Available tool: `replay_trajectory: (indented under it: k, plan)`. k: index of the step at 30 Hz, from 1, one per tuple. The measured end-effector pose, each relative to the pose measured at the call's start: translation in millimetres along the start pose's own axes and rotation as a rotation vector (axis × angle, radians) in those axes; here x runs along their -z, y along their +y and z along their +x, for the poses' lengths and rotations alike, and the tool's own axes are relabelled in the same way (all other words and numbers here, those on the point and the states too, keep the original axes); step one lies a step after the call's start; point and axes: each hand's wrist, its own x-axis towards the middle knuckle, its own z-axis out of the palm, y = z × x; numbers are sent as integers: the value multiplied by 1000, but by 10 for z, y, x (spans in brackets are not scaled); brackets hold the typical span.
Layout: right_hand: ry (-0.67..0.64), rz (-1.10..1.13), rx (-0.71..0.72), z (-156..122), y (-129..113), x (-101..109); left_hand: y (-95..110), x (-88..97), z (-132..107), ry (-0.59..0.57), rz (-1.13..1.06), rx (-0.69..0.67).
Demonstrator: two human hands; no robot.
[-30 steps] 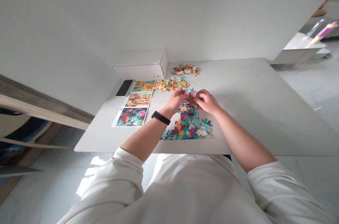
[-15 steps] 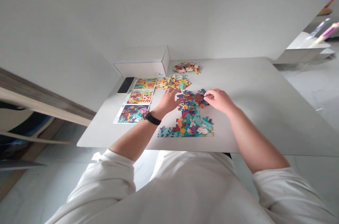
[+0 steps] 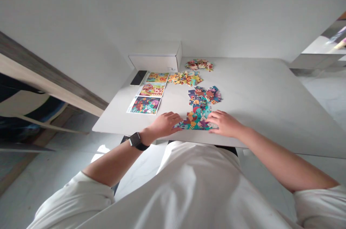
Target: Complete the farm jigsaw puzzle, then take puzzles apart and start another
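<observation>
Puzzle [image 3: 198, 120] lying partly joined near the near edge of the table [image 3: 256, 92], left hand [image 3: 167, 123] resting at its left end, right hand [image 3: 225, 123] at its right, thumbs and fingers standing apart, loose pieces [image 3: 200, 92] lying just beyond.

The left hand [image 3: 167, 124] and right hand [image 3: 225, 123] have moved from loose pieces [image 3: 212, 95] to the joined puzzle [image 3: 199, 117].

The joined puzzle [image 3: 200, 113] lies on the worktop [image 3: 254, 88], near the front edge. The left grip [image 3: 164, 125] is at its left end, the right grip [image 3: 225, 124] at its right end. Right behind it is a heap of loose pieces [image 3: 198, 92]. Farther back sit a middle heap [image 3: 185, 78] and a back heap [image 3: 199, 65]. On the left, three picture cards [image 3: 151, 89] make a row going back. A phone [image 3: 138, 77] lies left of the farthest card, and a box [image 3: 154, 63] stands behind both.
</observation>
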Motion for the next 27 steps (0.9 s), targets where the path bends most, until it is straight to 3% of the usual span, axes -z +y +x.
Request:
replay_trajectory:
  k: [4, 11, 17, 20, 23, 27]
  plan:
    - [31, -64, -1, -12, -78, 14, -9, -49, -14, 48, 63, -20]
    - [157, -208, -143, 28, -186, -67, 67, -120, 23, 126, 185, 65]
    - [139, -220, -77, 43, -125, -140, 12, -176, 49, 92, 156, 19]
    - [147, -146, -82, 11, -49, -111, -40, -126, 28, 77, 82, 34]
    - [188, -38, -95, 12, 50, -45, -83, -13, 63, 150, -34, 89]
    - [254, 66, -113, 90, 168, 87, -125, 130, 381, 307, -161, 141]
